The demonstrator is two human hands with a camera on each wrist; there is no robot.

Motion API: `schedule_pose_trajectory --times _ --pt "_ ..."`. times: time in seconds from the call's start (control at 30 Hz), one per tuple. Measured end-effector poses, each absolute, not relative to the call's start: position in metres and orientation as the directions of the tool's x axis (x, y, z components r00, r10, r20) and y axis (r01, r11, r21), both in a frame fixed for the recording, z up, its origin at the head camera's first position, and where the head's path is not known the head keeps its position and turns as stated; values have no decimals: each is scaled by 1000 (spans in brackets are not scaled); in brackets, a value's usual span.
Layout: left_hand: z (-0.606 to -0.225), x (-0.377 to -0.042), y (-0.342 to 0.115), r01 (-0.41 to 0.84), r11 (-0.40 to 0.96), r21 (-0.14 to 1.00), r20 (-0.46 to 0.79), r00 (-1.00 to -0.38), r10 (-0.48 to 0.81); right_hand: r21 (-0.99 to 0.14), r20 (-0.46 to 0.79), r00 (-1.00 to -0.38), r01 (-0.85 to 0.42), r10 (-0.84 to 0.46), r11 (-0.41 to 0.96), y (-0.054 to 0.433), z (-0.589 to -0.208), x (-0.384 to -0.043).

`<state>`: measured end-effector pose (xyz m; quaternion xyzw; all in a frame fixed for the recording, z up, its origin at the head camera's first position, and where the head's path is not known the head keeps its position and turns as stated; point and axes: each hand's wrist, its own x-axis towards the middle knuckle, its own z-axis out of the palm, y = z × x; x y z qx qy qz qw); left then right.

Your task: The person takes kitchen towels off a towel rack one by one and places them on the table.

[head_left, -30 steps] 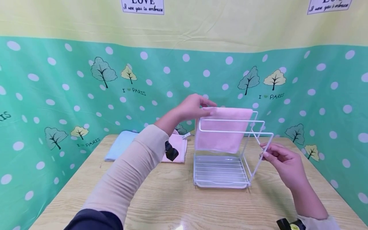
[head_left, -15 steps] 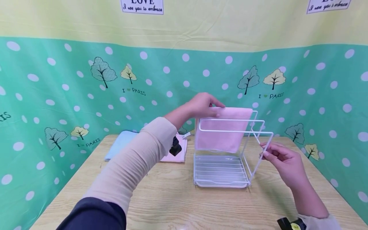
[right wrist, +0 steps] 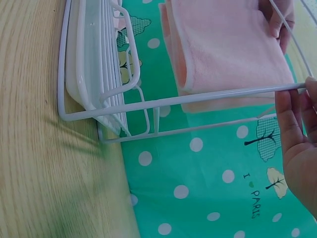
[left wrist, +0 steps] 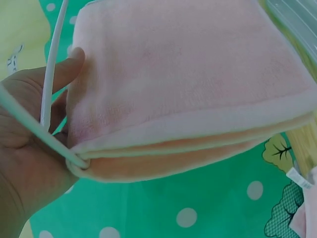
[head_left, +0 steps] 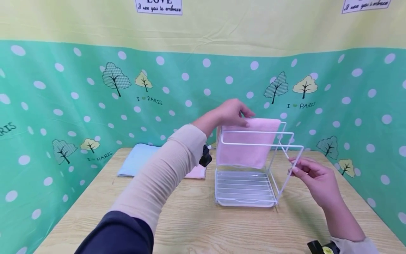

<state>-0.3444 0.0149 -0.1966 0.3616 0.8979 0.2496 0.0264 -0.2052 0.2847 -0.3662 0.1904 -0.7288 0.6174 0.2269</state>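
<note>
A folded pink towel (head_left: 242,155) hangs over the rear top bar of a white wire rack (head_left: 263,144). At the towel's top edge my left hand (head_left: 234,112) pinches the cloth, thumb in front and fingers behind. The left wrist view shows this thumb lying on the towel (left wrist: 163,64) near its fold, with white rack wires crossing the palm. My right hand (head_left: 318,181) grips the rack's right side wire between thumb and fingers. In the right wrist view, those fingertips close around the white wire (right wrist: 218,95).
A pale tray (head_left: 245,204) forms the rack's base on the wooden table (head_left: 190,222). Left of it lie a folded blue towel (head_left: 136,160) and another pink towel (head_left: 197,172), partly hidden by my left arm. A green dotted curtain (head_left: 190,88) stands behind.
My left hand has slid rightward along the top of the hanging towel. The right hand keeps its hold on the rack, which stays in place.
</note>
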Motion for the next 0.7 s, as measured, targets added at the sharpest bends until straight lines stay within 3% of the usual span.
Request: schedule_pose_trajectory --times 0.23,0.47,0.7 --pt "-196 -345 21 614 621 487 111 -749 653 -812 554 -832 -538 9 226 286 -366 -205" --pt "-197 -348 23 619 615 488 82 -734 674 -815 569 -822 -564 6 132 285 -367 -205" --pt "-195 -350 25 646 613 455 111 -724 681 -806 569 -823 -557 3 200 285 -365 -204"
